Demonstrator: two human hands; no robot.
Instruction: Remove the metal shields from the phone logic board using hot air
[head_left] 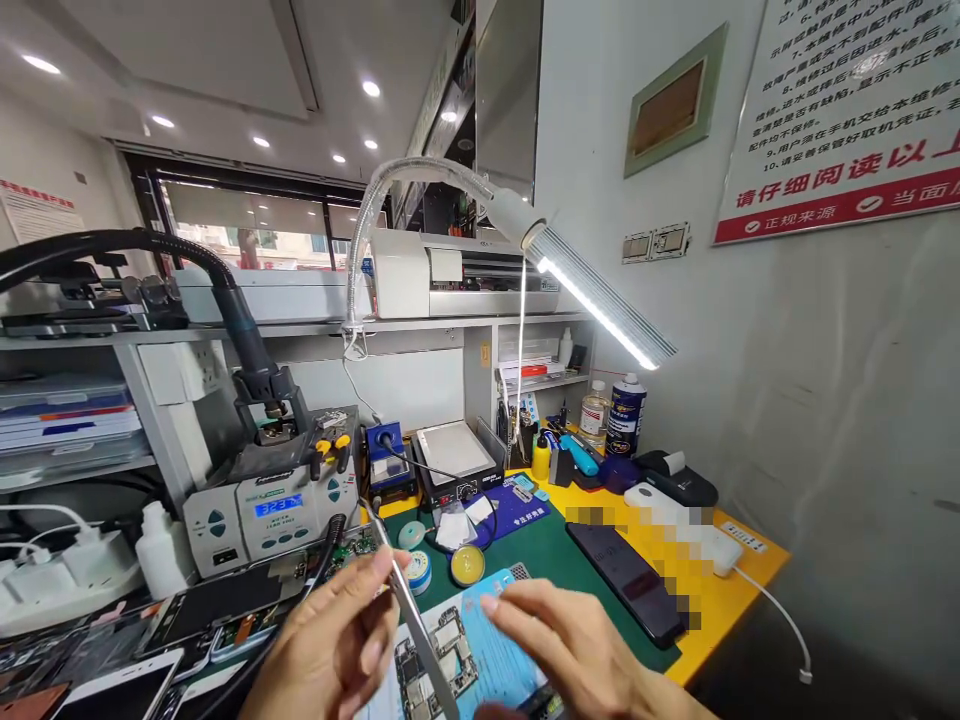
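Note:
My left hand [337, 630] pinches a pair of slim silver tweezers [417, 628] between thumb and fingers, with the narrow end pointing up and away. To the right of them, my right hand [574, 640] has its fingers stretched forward and holds nothing that I can see. Under the tweezers lies a phone circuit board [454, 650], partly covered by them, on a light blue printed pad [499, 620]. Just beyond the hands sit a round tin of yellowish paste [468, 566] and a small blue-and-white spool [418, 572].
A hot-air station [281, 515] with a lit display stands left, near loose phone parts. A black phone [626, 580] lies right on the green mat [555, 560]. A lit lamp [600, 300] hangs over the bench. Bottles [625, 415] stand at the back right.

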